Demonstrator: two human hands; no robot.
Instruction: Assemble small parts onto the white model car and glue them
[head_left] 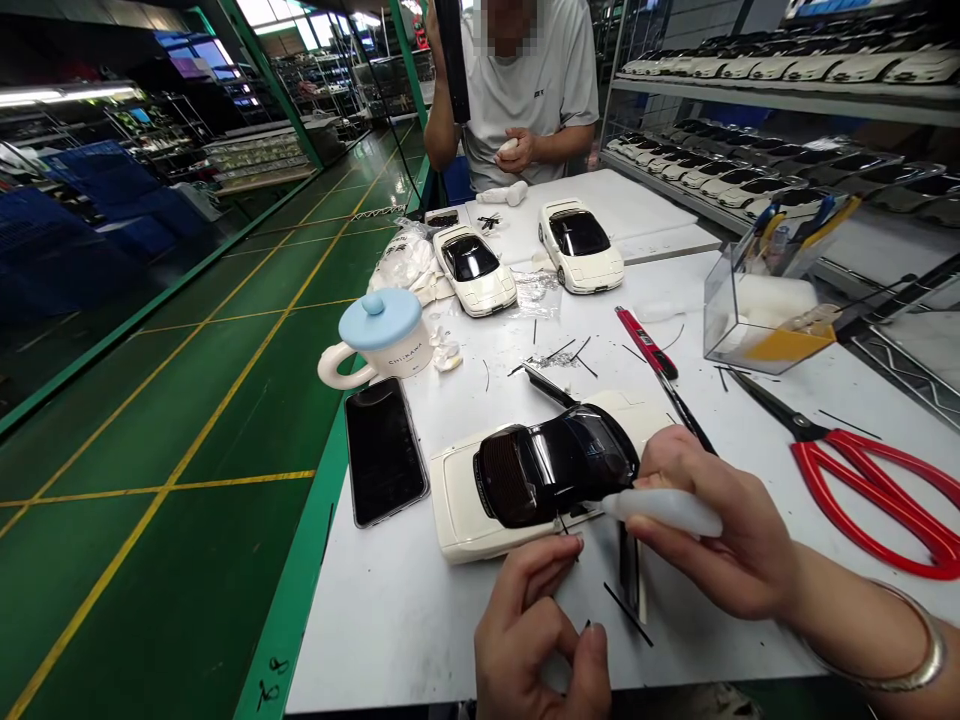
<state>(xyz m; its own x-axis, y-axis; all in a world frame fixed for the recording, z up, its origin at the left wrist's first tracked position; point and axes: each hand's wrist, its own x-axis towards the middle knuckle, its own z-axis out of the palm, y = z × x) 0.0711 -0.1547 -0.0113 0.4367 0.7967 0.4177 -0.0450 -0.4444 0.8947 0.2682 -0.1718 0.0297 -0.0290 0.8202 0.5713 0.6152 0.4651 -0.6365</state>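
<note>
Sitting at the near edge of the white tabletop [420, 610], a toy car [536, 475] with a cream body and black roof lies across the view, its long side running left to right. Which end is its front, I cannot tell. The right hand [720, 535] is closed around a white stick tool [660, 508] touching the car's side. The left hand [536, 635] is curled, pinching a thin black strip [564, 524]. Loose black strips [626, 612] lie nearby, so more looks left to fit.

A model car [536, 475] lay on the desk [405, 600], a phone [382, 450] to its left, scissors [874, 480] to its right, a mug [379, 340] behind the phone, two more cars [525, 260] farther back.
</note>
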